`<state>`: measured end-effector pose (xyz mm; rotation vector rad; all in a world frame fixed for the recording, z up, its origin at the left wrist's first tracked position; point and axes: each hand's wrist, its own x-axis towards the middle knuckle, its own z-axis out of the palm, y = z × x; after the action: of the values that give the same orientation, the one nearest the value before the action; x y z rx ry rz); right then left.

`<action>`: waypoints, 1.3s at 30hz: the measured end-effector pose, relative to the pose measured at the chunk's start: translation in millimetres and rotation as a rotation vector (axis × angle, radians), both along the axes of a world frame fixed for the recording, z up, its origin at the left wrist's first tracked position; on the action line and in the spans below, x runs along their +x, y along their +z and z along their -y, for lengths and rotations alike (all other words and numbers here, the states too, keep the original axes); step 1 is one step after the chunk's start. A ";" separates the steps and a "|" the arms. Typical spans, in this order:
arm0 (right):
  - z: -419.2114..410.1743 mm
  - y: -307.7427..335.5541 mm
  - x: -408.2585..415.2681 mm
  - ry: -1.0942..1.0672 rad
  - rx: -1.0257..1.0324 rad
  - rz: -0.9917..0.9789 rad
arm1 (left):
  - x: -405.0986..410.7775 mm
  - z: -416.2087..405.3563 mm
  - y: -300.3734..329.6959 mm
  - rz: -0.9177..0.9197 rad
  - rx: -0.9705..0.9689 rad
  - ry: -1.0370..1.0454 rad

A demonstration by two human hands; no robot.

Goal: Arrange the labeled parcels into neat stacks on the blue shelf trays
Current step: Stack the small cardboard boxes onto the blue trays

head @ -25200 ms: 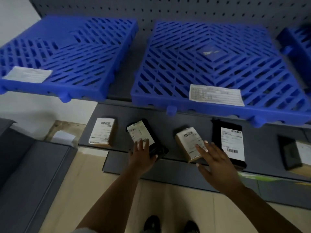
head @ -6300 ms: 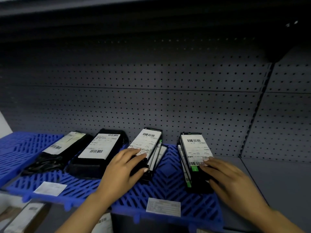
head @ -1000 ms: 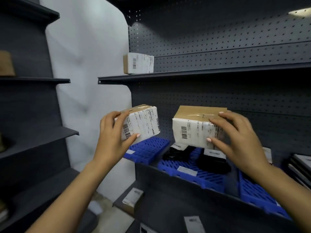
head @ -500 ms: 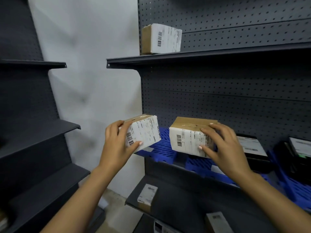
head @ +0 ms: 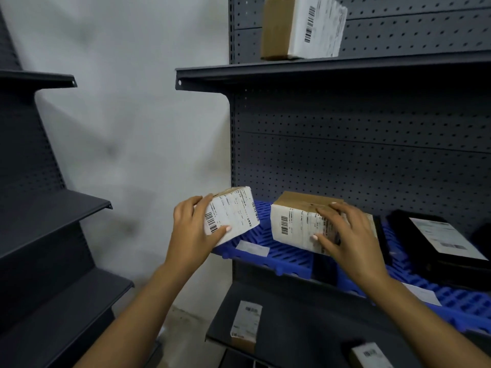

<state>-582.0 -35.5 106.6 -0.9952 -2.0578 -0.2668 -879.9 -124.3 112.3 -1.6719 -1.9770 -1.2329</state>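
Now left hand (head: 192, 232) grips small cardboard box (head: 233, 216); right hand (head: 348, 235) grips larger box (head: 297, 221) over slatted blue tray (head: 279, 253).

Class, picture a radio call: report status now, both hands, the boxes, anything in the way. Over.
Left hand grips small box. Right hand grips bigger box. Both above blue tray. Black parcel lies right, apart.

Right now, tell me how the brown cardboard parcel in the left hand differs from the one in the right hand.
The left hand's brown cardboard parcel looks smaller and sits tilted; the right hand's brown cardboard parcel looks larger and sits more level. The left hand wraps one end; the right hand spreads over the labelled face. Both carry white barcode labels above the blue slatted tray.
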 end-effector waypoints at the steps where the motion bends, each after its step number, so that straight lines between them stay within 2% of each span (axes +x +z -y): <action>1: -10.0 -1.8 -4.7 -0.003 -0.004 0.001 | -4.6 -10.1 -2.2 0.001 -0.003 0.002; 7: -70.8 -17.4 -23.9 -0.081 -0.058 0.013 | -21.4 -77.6 -15.7 0.062 -0.080 0.007; 12: -108.8 -37.7 -23.4 -0.167 -0.115 0.101 | -27.1 -127.7 -29.6 0.065 -0.161 -0.012; 15: -120.5 -48.2 -21.5 -0.207 -0.064 0.180 | -29.7 -146.4 -38.9 0.034 -0.223 -0.031; 20: -126.2 -50.3 -23.3 -0.146 -0.022 0.210 | -38.1 -166.0 -49.7 -0.097 -0.201 -0.083; 27: -123.6 -51.3 -28.0 -0.139 -0.089 0.326 | -56.6 -180.0 -56.6 -0.410 -0.245 -0.066; 34: -93.7 -29.2 -55.3 -0.279 -0.122 0.203 | -64.1 -194.3 -47.5 -0.387 -0.195 -0.210; 39: -87.6 -29.4 -68.1 -0.416 -0.169 0.260 | -65.3 -200.8 -58.8 -0.373 -0.187 -0.262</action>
<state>-650.1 52.1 77.2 -1.5645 -2.1111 -0.4639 -945.2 76.5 53.5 -2.1262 -1.7289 -0.7500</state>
